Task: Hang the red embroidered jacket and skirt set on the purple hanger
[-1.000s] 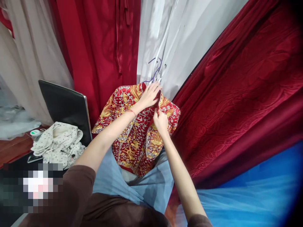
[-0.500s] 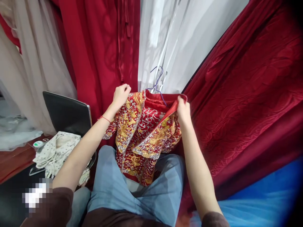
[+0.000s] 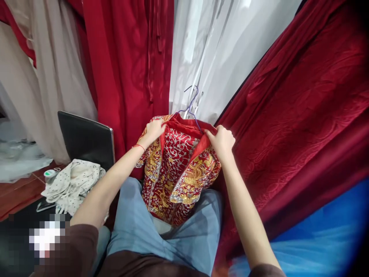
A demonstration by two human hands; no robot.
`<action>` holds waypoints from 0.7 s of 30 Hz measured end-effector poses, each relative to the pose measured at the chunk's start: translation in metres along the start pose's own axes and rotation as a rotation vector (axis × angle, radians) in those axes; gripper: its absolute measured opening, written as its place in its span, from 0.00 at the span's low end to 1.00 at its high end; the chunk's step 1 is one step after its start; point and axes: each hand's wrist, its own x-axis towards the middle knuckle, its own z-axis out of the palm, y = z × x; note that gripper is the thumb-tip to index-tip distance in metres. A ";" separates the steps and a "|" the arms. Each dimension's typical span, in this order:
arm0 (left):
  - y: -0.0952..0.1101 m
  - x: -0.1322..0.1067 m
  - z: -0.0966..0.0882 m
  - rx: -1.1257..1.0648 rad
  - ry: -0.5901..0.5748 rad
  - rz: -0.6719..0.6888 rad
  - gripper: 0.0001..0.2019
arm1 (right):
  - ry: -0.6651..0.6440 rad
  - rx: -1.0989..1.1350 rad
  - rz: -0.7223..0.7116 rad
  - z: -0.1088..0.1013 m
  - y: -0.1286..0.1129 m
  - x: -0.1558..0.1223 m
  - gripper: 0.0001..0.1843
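A red jacket (image 3: 165, 184) with gold and silver embroidery hangs on a purple wire hanger (image 3: 191, 104) between my knees. Its front is open, so the red lining and the inner back show. My left hand (image 3: 155, 130) is closed on the jacket's edge at the left shoulder. Across the collar, my right hand (image 3: 223, 141) grips the other front edge, thumb toward the lining. The hanger's hook stands free above the collar, in front of white cloth. The lower part of the hanger is hidden inside the jacket.
Red garments (image 3: 129, 69) hang behind, with white cloth (image 3: 190, 46) between them and a dark red drape (image 3: 305, 127) at right. A black chair (image 3: 86, 138) stands at left, beside a spotted white cloth (image 3: 76, 181). Blue fabric (image 3: 323, 238) lies lower right.
My left hand has moved right and down along the shoulder toward the collar. My right hand has shifted its hold slightly lower. The jacket's front is spread wider, showing more of its inside.
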 end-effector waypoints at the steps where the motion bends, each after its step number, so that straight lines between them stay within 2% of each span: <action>1: -0.010 0.001 -0.008 -0.039 0.019 -0.001 0.20 | -0.026 0.047 -0.033 0.003 0.009 0.000 0.22; 3: -0.025 0.002 -0.026 -0.088 0.067 -0.014 0.22 | -0.055 0.175 -0.089 0.010 0.024 0.004 0.18; 5: -0.030 0.006 -0.042 -0.101 0.110 -0.029 0.23 | -0.020 0.308 -0.097 0.015 0.034 0.013 0.19; 9: -0.018 0.017 -0.061 -0.168 0.226 -0.099 0.21 | 0.101 0.443 0.025 0.015 0.035 0.047 0.21; 12: -0.002 0.018 -0.067 -0.272 0.270 -0.165 0.17 | 0.123 0.463 0.102 0.007 0.028 0.061 0.21; 14: 0.010 0.009 -0.071 -0.311 0.286 -0.151 0.16 | 0.165 0.492 0.077 0.002 0.025 0.056 0.22; 18: 0.038 -0.024 -0.071 -0.302 0.333 -0.009 0.18 | 0.320 0.567 -0.011 0.002 0.011 0.023 0.22; 21: 0.058 -0.046 -0.059 -0.349 0.321 0.102 0.19 | 0.260 0.565 -0.095 0.013 -0.009 0.002 0.20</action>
